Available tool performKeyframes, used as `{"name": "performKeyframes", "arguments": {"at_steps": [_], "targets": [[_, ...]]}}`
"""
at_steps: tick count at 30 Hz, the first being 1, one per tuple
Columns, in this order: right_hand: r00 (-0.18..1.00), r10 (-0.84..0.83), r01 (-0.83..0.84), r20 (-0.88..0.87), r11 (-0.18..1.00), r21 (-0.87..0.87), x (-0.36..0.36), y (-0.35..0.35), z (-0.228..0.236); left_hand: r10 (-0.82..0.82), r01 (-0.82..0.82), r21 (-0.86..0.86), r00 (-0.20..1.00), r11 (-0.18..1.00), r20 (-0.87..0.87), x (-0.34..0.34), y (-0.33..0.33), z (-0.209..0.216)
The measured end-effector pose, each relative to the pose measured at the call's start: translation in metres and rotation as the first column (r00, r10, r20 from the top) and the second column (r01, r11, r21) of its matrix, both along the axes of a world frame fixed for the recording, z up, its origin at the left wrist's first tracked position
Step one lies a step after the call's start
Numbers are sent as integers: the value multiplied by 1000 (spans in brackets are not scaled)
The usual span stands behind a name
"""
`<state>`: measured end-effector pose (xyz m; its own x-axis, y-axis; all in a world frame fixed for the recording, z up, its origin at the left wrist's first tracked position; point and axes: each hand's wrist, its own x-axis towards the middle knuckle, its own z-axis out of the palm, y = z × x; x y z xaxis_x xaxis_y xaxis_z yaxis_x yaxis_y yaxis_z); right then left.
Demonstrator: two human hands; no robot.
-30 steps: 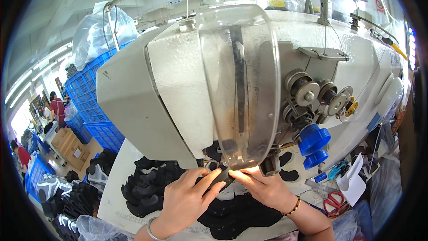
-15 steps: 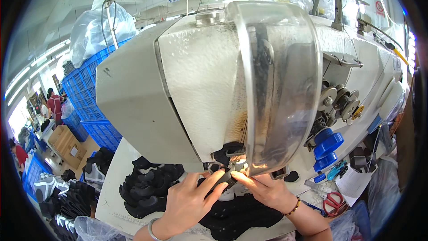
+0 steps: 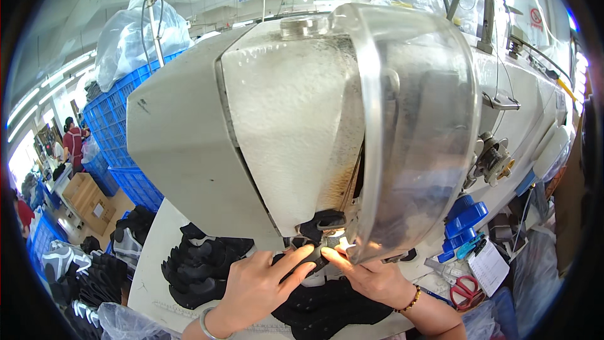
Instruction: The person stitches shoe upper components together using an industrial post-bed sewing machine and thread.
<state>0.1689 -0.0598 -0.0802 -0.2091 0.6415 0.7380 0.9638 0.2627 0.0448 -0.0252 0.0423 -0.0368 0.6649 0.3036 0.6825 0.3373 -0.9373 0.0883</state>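
A light grey sewing machine (image 3: 289, 113) fills the middle, with a clear curved plastic guard (image 3: 418, 151) on its front. Under the machine's lit needle area lies a small black shoe-upper-like piece (image 3: 307, 260). My left hand (image 3: 257, 284) holds its left side, index finger and thumb spread over it and pressing. From the right, my right hand (image 3: 379, 284) grips the same piece, its index fingertip close to the needle area. The needle and the far fingers are hidden. Flat black pieces (image 3: 330, 310) lie just below both hands.
A heap of black cut pieces (image 3: 198, 271) sits left on the white table (image 3: 146, 283). Red-handled scissors (image 3: 464, 293), a paper slip (image 3: 489, 269) and blue knobs (image 3: 464, 220) are at right. Blue crates (image 3: 119, 119) stand behind left; people work far left.
The view has shifted slightly, so the machine head and guard look larger. Both hands stay on the black piece, with only small movement near the needle area.
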Motion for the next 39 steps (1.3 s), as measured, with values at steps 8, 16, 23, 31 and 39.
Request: {"name": "performKeyframes", "arguments": {"at_steps": [8, 16, 23, 31, 39], "targets": [[1000, -2, 2, 3, 1000, -9, 6, 4, -8, 28, -28, 9, 999, 1000, -25, 4, 0, 1], [999, -37, 36, 30, 999, 19, 2, 2, -3, 28, -28, -2, 999, 1000, -28, 3, -5, 4], [998, -37, 35, 43, 998, 53, 3, 4, -7, -6, 7, 38, 999, 999, -37, 1, 0, 1], [1000, -5, 6, -22, 997, 72, 2, 6, -5, 14, -11, 74, 999, 997, -37, 1, 0, 1], [1000, -3, 2, 5, 999, 48, 4, 5, -7, 7, -6, 41, 999, 999, -42, 3, 0, 2]]}}
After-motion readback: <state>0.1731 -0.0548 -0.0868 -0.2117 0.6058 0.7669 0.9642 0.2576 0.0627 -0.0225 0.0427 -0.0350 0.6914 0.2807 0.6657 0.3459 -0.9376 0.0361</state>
